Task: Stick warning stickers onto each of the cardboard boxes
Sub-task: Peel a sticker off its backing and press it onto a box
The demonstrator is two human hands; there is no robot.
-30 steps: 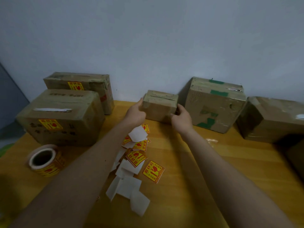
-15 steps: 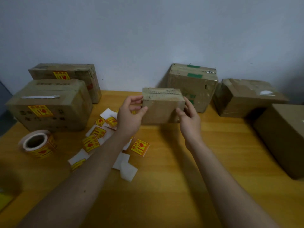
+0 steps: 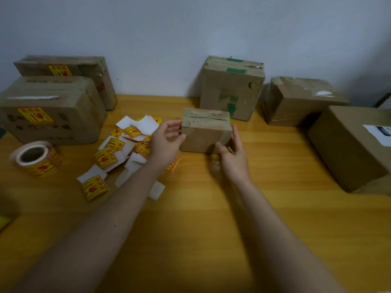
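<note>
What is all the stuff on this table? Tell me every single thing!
small brown cardboard box: one, brown, middle of table, held between both hands
brown cardboard boxes with yellow stickers: two, far left, one behind the other
brown cardboard box with green tape: one, at the wall, behind the small box
plain brown cardboard boxes: two, right side; the nearer one bears a white label
loose yellow-and-red warning stickers: a heap, with white backing papers, left of the small box
roll of yellow-and-red stickers: one, near left edge
wooden table: one, orange-yellow
grey wall: behind
left hand: grip on the box's left side
right hand: against its right side
</note>
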